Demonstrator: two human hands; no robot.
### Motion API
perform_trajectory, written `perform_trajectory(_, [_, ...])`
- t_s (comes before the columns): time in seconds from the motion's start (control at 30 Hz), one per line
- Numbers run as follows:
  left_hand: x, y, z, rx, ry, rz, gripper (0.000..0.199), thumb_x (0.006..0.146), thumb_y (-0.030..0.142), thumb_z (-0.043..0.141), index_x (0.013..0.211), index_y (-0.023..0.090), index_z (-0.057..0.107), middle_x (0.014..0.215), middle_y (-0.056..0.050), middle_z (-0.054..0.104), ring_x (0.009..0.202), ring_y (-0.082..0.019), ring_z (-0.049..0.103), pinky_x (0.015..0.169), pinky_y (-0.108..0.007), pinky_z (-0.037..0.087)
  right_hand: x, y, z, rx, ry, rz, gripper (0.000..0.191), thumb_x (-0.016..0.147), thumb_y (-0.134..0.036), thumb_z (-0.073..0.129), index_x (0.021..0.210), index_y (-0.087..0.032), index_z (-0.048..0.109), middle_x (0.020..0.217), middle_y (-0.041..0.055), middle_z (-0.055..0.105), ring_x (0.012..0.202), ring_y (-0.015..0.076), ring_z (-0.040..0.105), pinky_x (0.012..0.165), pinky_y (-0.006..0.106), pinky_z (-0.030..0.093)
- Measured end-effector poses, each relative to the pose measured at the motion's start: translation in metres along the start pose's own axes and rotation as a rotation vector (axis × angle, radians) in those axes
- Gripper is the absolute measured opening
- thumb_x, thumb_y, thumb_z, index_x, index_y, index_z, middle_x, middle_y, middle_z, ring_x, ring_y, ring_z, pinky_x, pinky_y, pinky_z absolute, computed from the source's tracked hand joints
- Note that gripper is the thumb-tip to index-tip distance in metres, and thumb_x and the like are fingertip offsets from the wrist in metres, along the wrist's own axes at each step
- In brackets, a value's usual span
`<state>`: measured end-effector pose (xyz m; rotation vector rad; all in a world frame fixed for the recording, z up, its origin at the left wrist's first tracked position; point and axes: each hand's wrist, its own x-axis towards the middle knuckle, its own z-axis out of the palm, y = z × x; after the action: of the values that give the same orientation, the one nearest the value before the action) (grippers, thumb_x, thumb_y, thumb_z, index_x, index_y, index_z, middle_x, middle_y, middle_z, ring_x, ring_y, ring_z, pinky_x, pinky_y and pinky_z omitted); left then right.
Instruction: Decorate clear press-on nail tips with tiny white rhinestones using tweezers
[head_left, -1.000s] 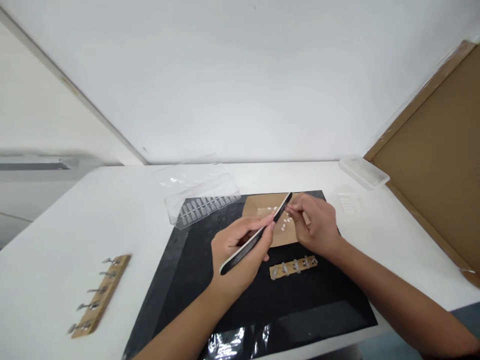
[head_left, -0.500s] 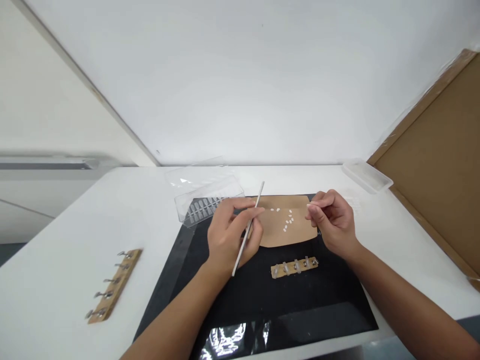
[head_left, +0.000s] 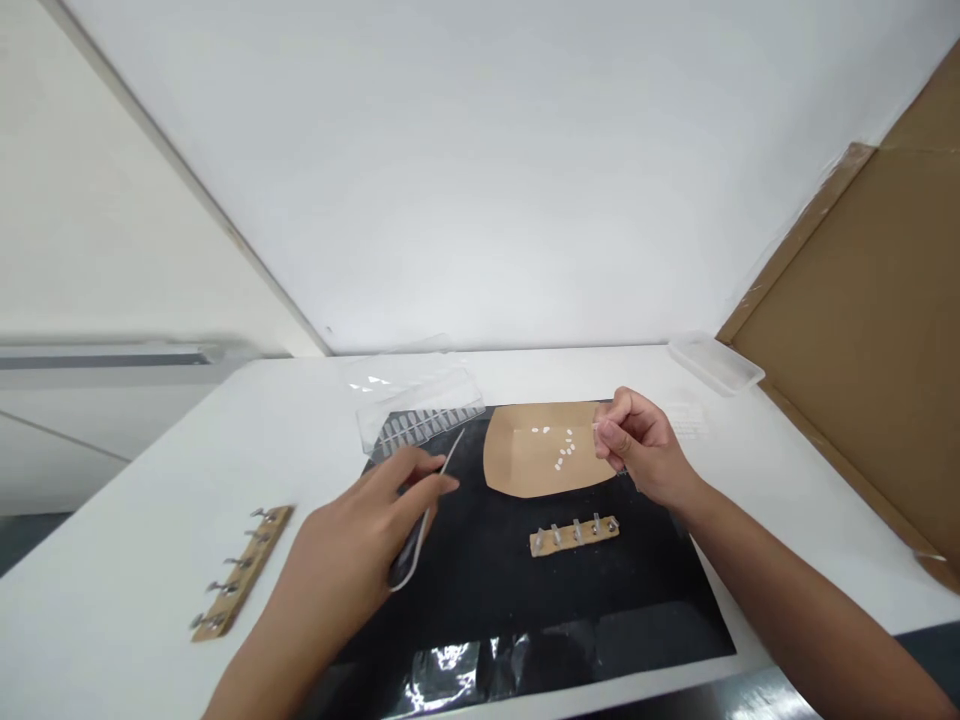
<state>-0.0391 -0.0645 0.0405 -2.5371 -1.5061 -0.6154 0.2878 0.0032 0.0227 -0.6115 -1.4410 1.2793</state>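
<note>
The right hand kept its fingers in a narrow, careful pinch on a tiny pale plastic nail tip, while the left hand gripped a slim black-and-white nail file well left of those fingers.

A black mat lies on the white table, beneath a tan kraft-paper sheet scattered with white nail tips. The nail file is black with a pale edge; the brown wooden strip carries silver clips.
</note>
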Motion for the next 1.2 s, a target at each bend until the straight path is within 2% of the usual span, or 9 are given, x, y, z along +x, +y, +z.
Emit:
perform_trajectory(0.07, [-0.026,-0.007,0.01,-0.061,-0.036,-0.066,0.034,0.091,0.02,0.05,0.116,0.028,0.071,0.133,-0.005,0.07,0.111,-0.025,0.074,0.067,-0.027,0.058,-0.002,-0.001,0.001,-0.05,-0.015,0.012,0.029,0.096,-0.04,0.076,0.087,-0.024,0.055,0.074,-0.0037,0.069,0.054,0.0072,0.052,0.048,0.02,0.043])
perform_trajectory(0.13, [-0.046,-0.01,0.024,-0.06,-0.011,-0.117,0.043,0.087,0.014,0.048,0.119,0.029,0.073,0.136,-0.004,0.072,0.113,-0.026,0.074,0.077,-0.03,0.061,-0.004,0.002,0.003,-0.124,-0.019,0.01,0.027,0.096,-0.04,0.077,0.088,-0.023,0.057,0.076,-0.0028,0.071,0.055,0.0078,0.055,0.05,0.021,0.045])
perform_trajectory(0.27, [-0.058,-0.01,0.045,-0.05,-0.104,-0.206,0.044,0.095,0.017,0.043,0.117,0.03,0.078,0.137,-0.002,0.074,0.115,-0.026,0.075,0.085,-0.034,0.063,-0.007,0.011,0.006,-0.311,-0.017,-0.073,0.022,0.096,-0.04,0.075,0.091,-0.024,0.061,0.08,-0.0007,0.072,0.064,0.0114,0.063,0.055,0.025,0.049])
perform_trajectory(0.43, [-0.032,-0.012,0.03,-0.095,-0.247,-0.189,0.053,0.086,0.014,0.045,0.125,0.029,0.078,0.129,-0.004,0.077,0.113,-0.027,0.075,0.092,-0.039,0.062,-0.007,0.016,0.008,-0.608,0.033,-0.336,0.017,0.099,-0.031,0.072,0.088,-0.024,0.061,0.078,-0.0006,0.074,0.073,0.015,0.071,0.069,0.03,0.053])
perform_trajectory(0.57, [0.015,0.009,0.013,-0.18,-0.192,-0.149,0.039,0.09,0.019,0.047,0.111,0.024,0.08,0.107,-0.008,0.08,0.104,-0.029,0.074,0.082,-0.039,0.061,-0.007,0.018,0.008,-0.828,0.086,-0.553,0.016,0.098,-0.024,0.073,0.088,-0.024,0.061,0.075,-0.002,0.074,0.069,0.0137,0.07,0.067,0.028,0.049])
perform_trajectory(0.67, [0.052,0.037,0.018,-0.453,-0.134,-0.084,0.027,0.095,0.025,0.052,0.103,0.023,0.078,0.101,-0.006,0.08,0.093,-0.023,0.074,0.085,-0.035,0.059,-0.007,0.021,0.006,-1.001,0.091,-0.724,0.019,0.095,-0.021,0.076,0.088,-0.023,0.059,0.077,-0.003,0.075,0.07,0.0121,0.07,0.064,0.027,0.042])
perform_trajectory(0.77, [0.073,0.059,0.033,-0.729,-0.138,-0.149,0.027,0.1,0.033,0.055,0.102,0.022,0.079,0.089,-0.004,0.079,0.078,-0.018,0.073,0.069,-0.027,0.058,-0.008,0.02,0.004,-1.182,0.059,-0.829,0.025,0.093,-0.018,0.077,0.081,-0.022,0.056,0.08,-0.0035,0.077,0.067,0.0105,0.067,0.06,0.029,0.035])
perform_trajectory(0.93, [0.068,0.067,0.051,-1.03,-0.09,-0.277,0.028,0.099,0.041,0.063,0.103,0.022,0.083,0.097,-0.007,0.081,0.085,-0.02,0.076,0.063,-0.023,0.057,-0.012,0.01,0.005,-1.371,0.021,-0.901,0.03,0.092,-0.014,0.077,0.074,-0.021,0.054,0.081,-0.0066,0.077,0.065,0.0085,0.063,0.059,0.031,0.031])
perform_trajectory(1.2, [0.055,0.08,0.062,-1.23,0.08,-0.406,0.015,0.091,0.035,0.077,0.098,0.026,0.087,0.1,-0.008,0.08,0.096,-0.024,0.077,0.069,-0.025,0.063,-0.011,-0.005,0.013,-1.388,-0.073,-1.004,0.027,0.092,-0.012,0.075,0.072,-0.021,0.059,0.087,-0.0057,0.079,0.07,0.0074,0.064,0.059,0.028,0.035])
